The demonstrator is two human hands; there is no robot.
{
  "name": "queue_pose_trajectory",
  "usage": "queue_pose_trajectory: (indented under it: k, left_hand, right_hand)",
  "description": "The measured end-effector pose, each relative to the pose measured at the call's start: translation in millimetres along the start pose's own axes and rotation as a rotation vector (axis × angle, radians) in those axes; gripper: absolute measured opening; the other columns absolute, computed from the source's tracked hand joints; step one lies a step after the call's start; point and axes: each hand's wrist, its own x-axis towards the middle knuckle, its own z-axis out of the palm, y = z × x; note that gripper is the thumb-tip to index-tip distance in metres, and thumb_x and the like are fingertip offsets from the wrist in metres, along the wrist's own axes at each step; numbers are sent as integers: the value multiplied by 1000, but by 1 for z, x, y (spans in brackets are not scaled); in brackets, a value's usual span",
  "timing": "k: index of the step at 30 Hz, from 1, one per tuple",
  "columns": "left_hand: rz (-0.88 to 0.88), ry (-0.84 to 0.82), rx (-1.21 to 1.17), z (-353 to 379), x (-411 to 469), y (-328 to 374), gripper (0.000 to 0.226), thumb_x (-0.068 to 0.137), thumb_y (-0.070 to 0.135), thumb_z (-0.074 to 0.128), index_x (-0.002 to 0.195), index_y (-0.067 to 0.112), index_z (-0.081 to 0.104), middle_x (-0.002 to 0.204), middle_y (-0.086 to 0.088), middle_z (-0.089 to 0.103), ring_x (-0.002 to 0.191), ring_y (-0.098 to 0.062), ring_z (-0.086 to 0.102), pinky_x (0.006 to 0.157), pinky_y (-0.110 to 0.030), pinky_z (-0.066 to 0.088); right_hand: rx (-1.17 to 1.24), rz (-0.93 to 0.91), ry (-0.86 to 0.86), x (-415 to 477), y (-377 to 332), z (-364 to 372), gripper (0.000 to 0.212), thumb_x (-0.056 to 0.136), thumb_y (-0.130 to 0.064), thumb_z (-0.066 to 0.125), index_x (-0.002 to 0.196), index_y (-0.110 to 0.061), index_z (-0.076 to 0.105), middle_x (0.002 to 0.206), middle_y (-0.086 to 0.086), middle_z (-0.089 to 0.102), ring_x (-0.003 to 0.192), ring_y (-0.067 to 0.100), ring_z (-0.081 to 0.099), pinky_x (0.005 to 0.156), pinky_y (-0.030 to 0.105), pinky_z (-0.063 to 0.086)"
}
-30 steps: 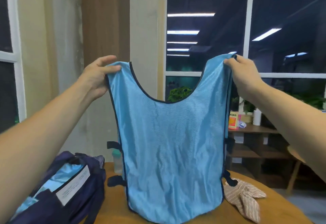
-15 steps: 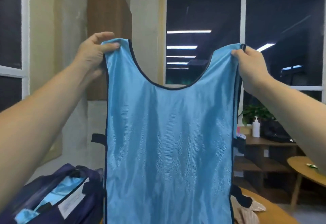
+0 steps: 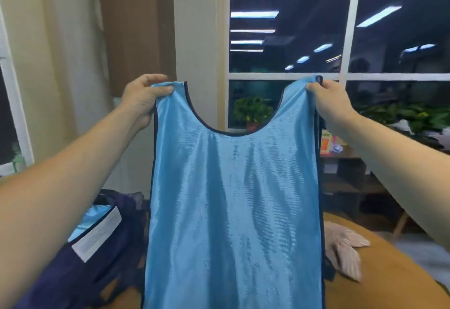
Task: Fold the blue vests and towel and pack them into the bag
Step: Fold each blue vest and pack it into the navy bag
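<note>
A light blue vest [image 3: 233, 206] with dark trim hangs stretched out in front of me, its scooped neck at the top. My left hand [image 3: 143, 96] pinches its left shoulder strap and my right hand [image 3: 328, 100] pinches the right strap, both at chest height. Below left lies the dark navy bag [image 3: 80, 255], open, with blue fabric and a white label showing inside. A striped beige towel [image 3: 345, 247] lies crumpled on the wooden table [image 3: 389, 282] at the lower right, partly hidden by the vest.
Behind the vest are a large dark window [image 3: 292, 40] with potted plants [image 3: 252, 111] at its sill and a wooden shelf [image 3: 345, 169] with small items on the right. A pillar and a wall stand to the left.
The view has dipped down and the vest sits lower in it. Both hands keep their hold on the straps. The table and towel show more at the lower right.
</note>
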Motion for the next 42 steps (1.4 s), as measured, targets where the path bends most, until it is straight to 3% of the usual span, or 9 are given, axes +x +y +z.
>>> queue_pose_trajectory:
  k: [5,13,16,23,29,32,35,37,42]
  left_hand:
    - [-95,-9,126,7,20,-100,32,83,-1,83,106,17,72,107,-8,71,82,-19,72,80,-32,63]
    - [-177,-75,341,22,24,-242,30,79,-3,85,90,23,73,114,-9,73,99,-18,71,81,-21,57]
    - [-208,-101,427,29,20,-285,29,81,-3,83,89,23,71,96,-2,73,84,-10,67,73,-14,53]
    - [-255,-81,597,33,17,-372,26,84,-1,78,92,23,73,83,1,70,76,-9,65,71,-22,52]
    - [-237,-112,729,33,20,-422,24,87,0,75,94,23,71,81,4,68,78,-11,64,68,-17,51]
    - [-228,-138,806,30,24,-437,25,89,1,72,94,26,70,85,6,68,85,-15,66,74,-26,54]
    - [-173,-158,995,24,23,-448,28,90,6,69,107,28,67,109,6,67,107,-21,65,92,-35,52]
    - [-112,-175,1150,26,15,-449,39,88,11,69,123,27,64,132,-2,58,123,-27,58,106,-46,48]
    - [-72,-339,1207,54,-31,-436,44,98,23,67,140,19,56,146,-5,47,133,-30,50,108,-48,43]
  right_hand:
    - [-65,147,-59,9,98,32,49,86,-37,59,111,5,64,91,18,63,84,21,59,77,38,46]
    - [-245,335,-210,0,232,74,21,104,-21,55,98,-8,71,95,13,73,88,29,71,81,39,59]
    - [-297,382,-268,-3,268,89,20,106,-16,51,95,-10,67,86,7,67,72,20,64,62,29,52]
    - [-391,450,-303,1,342,108,22,98,-21,46,87,-14,62,84,11,62,75,27,60,68,39,48]
    - [-489,431,-309,0,381,119,28,108,-20,43,81,-18,52,81,3,55,69,17,51,56,30,37]
    - [-548,416,-325,0,393,125,23,111,-27,43,97,-16,56,99,7,62,84,23,58,64,31,42]
    - [-742,412,-298,-3,400,129,27,110,-31,44,124,-10,53,129,18,61,114,37,59,97,47,48]
    - [-948,343,-275,-10,396,133,42,106,-32,53,140,-8,47,144,19,51,134,42,48,113,55,37]
    - [-891,177,-476,-65,379,151,61,102,-35,62,155,-13,40,156,13,43,144,35,40,118,52,33]
